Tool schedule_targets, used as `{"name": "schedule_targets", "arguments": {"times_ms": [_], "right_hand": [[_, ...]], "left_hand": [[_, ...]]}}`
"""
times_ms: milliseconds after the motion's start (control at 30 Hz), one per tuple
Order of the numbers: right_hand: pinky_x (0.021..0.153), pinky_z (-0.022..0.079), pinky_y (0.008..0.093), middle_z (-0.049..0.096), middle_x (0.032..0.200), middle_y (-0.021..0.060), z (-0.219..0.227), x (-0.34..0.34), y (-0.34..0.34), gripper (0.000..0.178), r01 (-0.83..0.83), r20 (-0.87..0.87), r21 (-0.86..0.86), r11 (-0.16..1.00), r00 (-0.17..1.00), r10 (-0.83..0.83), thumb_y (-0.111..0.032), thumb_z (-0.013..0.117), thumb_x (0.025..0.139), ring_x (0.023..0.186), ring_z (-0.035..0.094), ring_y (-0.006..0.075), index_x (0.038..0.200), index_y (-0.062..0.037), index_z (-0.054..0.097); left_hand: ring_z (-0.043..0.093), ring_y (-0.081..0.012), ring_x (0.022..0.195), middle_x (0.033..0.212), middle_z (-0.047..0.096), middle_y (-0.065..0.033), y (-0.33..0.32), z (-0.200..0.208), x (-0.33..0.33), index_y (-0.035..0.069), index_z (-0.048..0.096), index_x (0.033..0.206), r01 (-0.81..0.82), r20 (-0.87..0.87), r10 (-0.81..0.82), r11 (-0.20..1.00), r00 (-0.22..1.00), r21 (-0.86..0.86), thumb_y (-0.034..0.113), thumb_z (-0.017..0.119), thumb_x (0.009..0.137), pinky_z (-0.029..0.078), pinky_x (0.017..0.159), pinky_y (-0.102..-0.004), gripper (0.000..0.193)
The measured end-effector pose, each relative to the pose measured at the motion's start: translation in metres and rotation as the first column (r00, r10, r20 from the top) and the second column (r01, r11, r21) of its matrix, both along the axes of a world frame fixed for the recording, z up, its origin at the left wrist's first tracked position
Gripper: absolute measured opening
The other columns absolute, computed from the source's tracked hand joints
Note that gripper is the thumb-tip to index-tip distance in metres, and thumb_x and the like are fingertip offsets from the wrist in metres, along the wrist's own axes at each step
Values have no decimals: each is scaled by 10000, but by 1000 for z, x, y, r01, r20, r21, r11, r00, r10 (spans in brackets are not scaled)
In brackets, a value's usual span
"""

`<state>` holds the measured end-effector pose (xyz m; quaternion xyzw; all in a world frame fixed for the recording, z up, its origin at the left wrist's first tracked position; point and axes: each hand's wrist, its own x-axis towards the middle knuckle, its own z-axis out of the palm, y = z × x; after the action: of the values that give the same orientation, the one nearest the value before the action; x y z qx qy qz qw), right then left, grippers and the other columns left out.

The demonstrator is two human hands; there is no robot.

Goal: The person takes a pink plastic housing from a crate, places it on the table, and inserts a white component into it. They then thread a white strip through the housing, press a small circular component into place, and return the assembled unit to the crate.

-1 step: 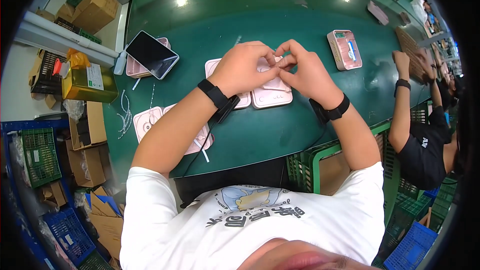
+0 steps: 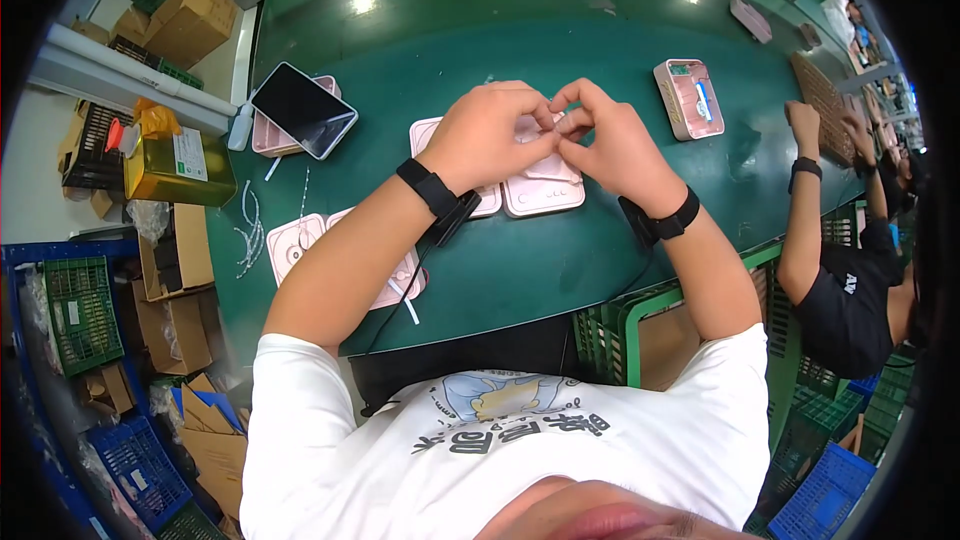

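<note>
- The left hand (image 2: 490, 135) bends in over the pink case (image 2: 545, 197), its thumb and forefinger tips brought close together; whether something thin is pinched there, I cannot tell.
- The right hand (image 2: 622, 150) meets it from the other side, fingers curled and thumb tip near the left hand's fingertips; its grip on any small part is also hidden.
- The pink case lies directly beneath both hands, one part showing below the fingertips, another pink part (image 2: 425, 130) mostly covered by the left hand.
- The step in hand looks like fine two-handed fingertip work just above the case, with both wrists arched over it.
- The next move, I judge, calls for light, precise finger control, and for keeping the case from sliding on the green table (image 2: 520, 280).
- Nearer the body from the left hand, partly behind the forearm, is a second pink case (image 2: 295, 240), with a white strip (image 2: 405, 302) beside the forearm.
- Well left of the left hand, a phone (image 2: 305, 110) rests on a pink box (image 2: 270, 138); clear strands (image 2: 250, 230) lie nearer the body.
- Right of the right hand stands another pink box (image 2: 675, 105) with a blue-and-white item (image 2: 705, 102) inside.
</note>
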<state>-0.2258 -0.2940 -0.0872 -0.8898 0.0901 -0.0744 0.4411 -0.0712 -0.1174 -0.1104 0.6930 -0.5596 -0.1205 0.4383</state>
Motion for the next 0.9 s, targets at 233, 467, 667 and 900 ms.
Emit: {"name": "schedule_targets", "arguments": {"times_ms": [233,467,667,900], "right_hand": [[835,608,275,838,979,68,-6,0,2,380,80,3,128,989,997,-81,-25,841,901,826,727,141,1245,-17,680],[827,620,287,843,990,93,-4,2,17,366,135,83,33,990,987,-138,-22,832,930,848,757,141,1264,-9,685],[844,639,349,848,1030,121,-5,-3,15,326,39,125,-136,990,992,-22,-11,813,950,897,790,212,1256,-22,702],[857,621,465,807,983,129,-2,-10,19,323,-59,102,-510,858,986,128,5,731,911,950,738,341,1232,-35,737]], "left_hand": [[804,-328,984,1026,830,-142,-2,12,-6,15,799,934,-74,-72,87,983,994,171,213,848,919,627,957,-409,205],[817,-271,989,995,847,-131,-5,-1,-3,4,789,999,-139,-262,149,989,954,57,166,869,924,629,946,-381,196],[821,-240,945,1009,854,-121,6,19,4,13,768,1179,-133,-172,154,983,973,125,109,894,912,638,882,-377,310],[806,-239,880,998,844,-127,19,31,7,10,745,1201,-56,40,45,946,998,319,80,851,915,633,801,-368,313]]}}
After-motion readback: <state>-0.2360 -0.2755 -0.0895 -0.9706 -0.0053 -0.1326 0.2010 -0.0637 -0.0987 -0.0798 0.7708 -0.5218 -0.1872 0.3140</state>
